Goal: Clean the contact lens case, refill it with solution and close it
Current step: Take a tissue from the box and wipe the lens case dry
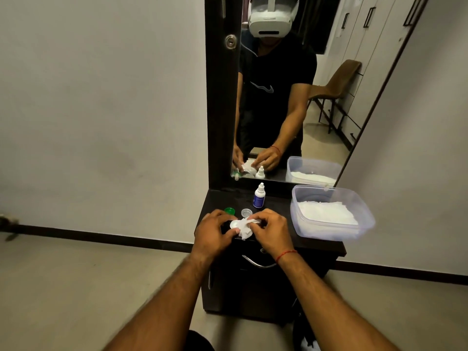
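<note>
On the dark dresser top, my left hand grips the white contact lens case at its left end. My right hand pinches a crumpled white tissue and presses it onto the case. Most of the case is hidden under the tissue and my fingers. A green cap and a clear cap lie just behind my hands. The small white solution bottle with a blue label stands upright farther back, its cap on.
A clear plastic box holding white tissues sits on the right part of the dresser top. A mirror rises behind it and reflects me. A drawer handle is below the front edge. Walls stand on both sides.
</note>
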